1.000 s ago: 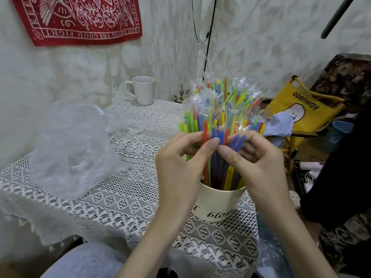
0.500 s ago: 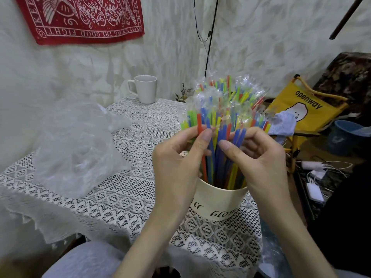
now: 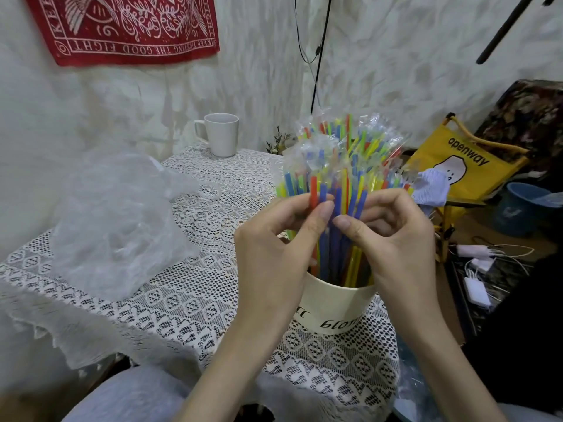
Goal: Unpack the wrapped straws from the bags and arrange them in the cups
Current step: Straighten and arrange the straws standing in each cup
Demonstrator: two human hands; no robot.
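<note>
Two bare forearms rise from the lower edge and meet at center. The left hand (image 3: 274, 248) shows its back, thumb and curled fingers pinching the straws (image 3: 335, 190). The right hand (image 3: 396, 236) mirrors it, thumb tip pressed to the same bundle, fingers curled behind. The thumb tips nearly touch. Both wrists are bent slightly inward, each grip closed on straws.
</note>
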